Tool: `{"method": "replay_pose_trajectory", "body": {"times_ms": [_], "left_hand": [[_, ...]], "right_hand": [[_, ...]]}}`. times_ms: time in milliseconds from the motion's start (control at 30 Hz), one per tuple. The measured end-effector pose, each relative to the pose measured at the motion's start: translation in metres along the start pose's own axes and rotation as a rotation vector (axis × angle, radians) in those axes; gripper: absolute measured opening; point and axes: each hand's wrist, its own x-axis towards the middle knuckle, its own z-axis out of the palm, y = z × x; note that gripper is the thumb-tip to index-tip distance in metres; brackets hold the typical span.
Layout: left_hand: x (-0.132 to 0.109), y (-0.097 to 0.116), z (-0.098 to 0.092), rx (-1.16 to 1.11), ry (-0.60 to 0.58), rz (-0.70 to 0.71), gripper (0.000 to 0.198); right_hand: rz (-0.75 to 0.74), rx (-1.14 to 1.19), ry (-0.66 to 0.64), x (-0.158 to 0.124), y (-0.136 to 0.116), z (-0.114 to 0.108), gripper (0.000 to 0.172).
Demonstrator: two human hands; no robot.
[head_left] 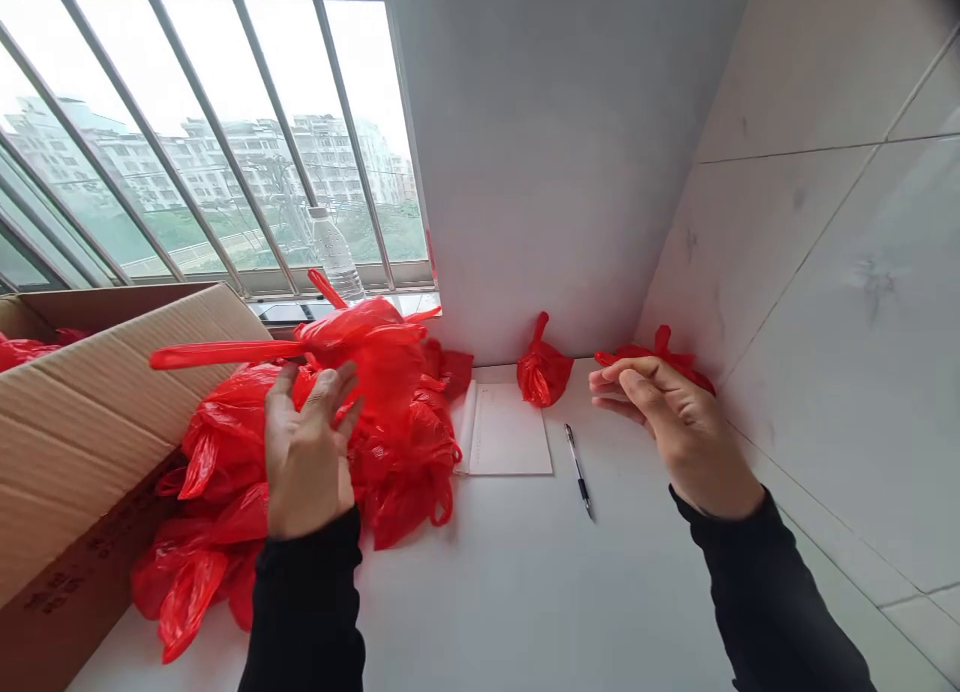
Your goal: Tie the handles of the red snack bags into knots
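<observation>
My left hand (307, 452) is at the left, fingers apart and curved upward, just below a slightly blurred red plastic bag (367, 337) with a long twisted tie pointing left. No finger is visibly closed round that bag. Behind and beside the hand lies a heap of knotted red bags (405, 462). On the right, my right hand (682, 422) is raised with bent fingers and a gap between thumb and fingers, holding nothing. It partly covers a red bag (679, 362) by the wall. Another knotted red bag (544, 372) sits between the hands, farther back.
A cardboard box (112, 402) with red bags inside stands at the left. An open notepad (510, 429) and a pen (579, 472) lie on the white table (510, 602). A clear bottle (335, 257) stands by the barred window. A tiled wall (840, 302) bounds the right.
</observation>
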Motion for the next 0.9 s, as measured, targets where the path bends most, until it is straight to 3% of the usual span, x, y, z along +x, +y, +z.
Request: {"method": "replay_pose_trajectory", "body": {"times_ms": [133, 300, 400, 500, 667, 900], "left_hand": [[0.000, -0.003, 0.006, -0.050, 0.076, 0.021, 0.069], [-0.008, -0.004, 0.015, -0.076, 0.026, -0.006, 0.057], [-0.007, -0.001, 0.014, -0.110, 0.024, -0.037, 0.050], [-0.006, -0.001, 0.011, -0.134, 0.006, -0.087, 0.043], [-0.008, 0.003, 0.009, -0.177, -0.053, -0.192, 0.033], [-0.004, 0.025, -0.009, -0.201, -0.098, -0.219, 0.025]], "right_hand": [[0.036, 0.030, 0.074, 0.014, 0.025, -0.006, 0.028], [0.185, 0.055, 0.164, 0.032, 0.073, -0.017, 0.033], [0.297, 0.025, 0.133, 0.034, 0.096, -0.017, 0.036], [0.320, -0.005, 0.084, 0.032, 0.113, -0.005, 0.036], [0.290, -0.029, 0.032, 0.037, 0.140, 0.033, 0.033], [0.270, -0.060, 0.090, 0.063, 0.163, 0.065, 0.034]]}}
